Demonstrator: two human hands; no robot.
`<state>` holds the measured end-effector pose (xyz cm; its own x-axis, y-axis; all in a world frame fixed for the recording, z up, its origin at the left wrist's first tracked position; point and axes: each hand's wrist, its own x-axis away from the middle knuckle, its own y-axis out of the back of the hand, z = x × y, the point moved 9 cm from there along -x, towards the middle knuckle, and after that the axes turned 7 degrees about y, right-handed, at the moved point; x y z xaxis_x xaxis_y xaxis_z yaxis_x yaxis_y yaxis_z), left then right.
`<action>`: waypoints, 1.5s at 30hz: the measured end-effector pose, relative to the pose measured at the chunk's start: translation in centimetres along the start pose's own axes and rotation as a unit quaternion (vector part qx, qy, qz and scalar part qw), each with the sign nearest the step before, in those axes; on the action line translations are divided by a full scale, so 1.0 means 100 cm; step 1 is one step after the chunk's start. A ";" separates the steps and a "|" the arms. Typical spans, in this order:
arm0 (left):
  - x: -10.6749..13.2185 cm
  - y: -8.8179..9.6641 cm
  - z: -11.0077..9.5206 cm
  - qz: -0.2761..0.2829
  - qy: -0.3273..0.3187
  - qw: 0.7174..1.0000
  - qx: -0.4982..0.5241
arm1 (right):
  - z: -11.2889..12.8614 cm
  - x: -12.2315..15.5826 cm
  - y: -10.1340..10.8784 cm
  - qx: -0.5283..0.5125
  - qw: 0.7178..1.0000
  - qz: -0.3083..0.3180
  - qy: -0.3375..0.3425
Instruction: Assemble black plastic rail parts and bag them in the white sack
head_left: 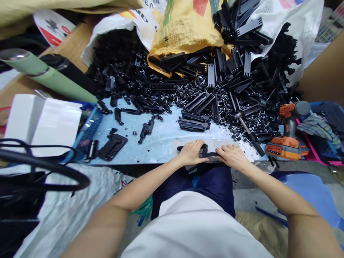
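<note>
At table edge [150, 157], left hand [191, 152] and right hand [231, 156] both gripping black plastic part [206, 153].

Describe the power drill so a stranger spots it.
Start at the pale blue worktable heaped with black plastic parts. Follow its near edge past the right hand on a black plastic bracket to the orange cordless drill. Only it is orange, not black.

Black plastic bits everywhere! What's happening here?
A person sits at a pale blue table, gripping one black plastic part with the left hand and right hand at the near edge. Behind it, a big heap of similar black parts spills from sacks. An orange drill lies at the right, untouched.
</note>
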<state>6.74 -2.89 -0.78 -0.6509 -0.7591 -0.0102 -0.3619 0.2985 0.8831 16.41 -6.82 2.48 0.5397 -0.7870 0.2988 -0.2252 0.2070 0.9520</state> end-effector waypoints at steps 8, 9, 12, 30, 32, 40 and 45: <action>0.005 -0.004 0.002 -0.007 -0.018 1.000 0.004 | -0.006 -0.006 0.001 0.007 0.999 -0.012 0.038; 0.001 -0.006 -0.001 0.010 -0.017 1.000 -0.001 | -0.010 -0.006 -0.005 -0.003 0.999 -0.013 0.044; -0.028 -0.003 -0.022 0.023 -0.038 0.999 -0.006 | -0.023 -0.005 -0.024 -0.035 0.998 -0.039 0.041; -0.014 0.073 0.029 -0.221 0.043 0.974 -0.025 | -0.115 -0.052 -0.006 -0.106 0.932 -0.085 -0.335; 0.017 0.070 0.047 -0.212 0.060 0.975 -0.016 | -0.113 -0.052 -0.004 -0.122 0.929 -0.110 -0.330; 0.031 0.059 0.040 -0.188 0.055 0.977 -0.078 | -0.075 -0.015 0.016 -0.329 0.865 -0.357 -0.126; 0.029 0.056 0.028 -0.145 0.012 0.984 -0.104 | -0.044 -0.001 0.028 -0.322 0.853 -0.406 -0.065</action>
<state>0.94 -1.75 2.82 -0.5225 -0.8097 -0.2672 -0.3848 -0.0557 0.9213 19.33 -3.59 5.37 0.2019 -0.8715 -0.4470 0.6956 -0.1937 0.6919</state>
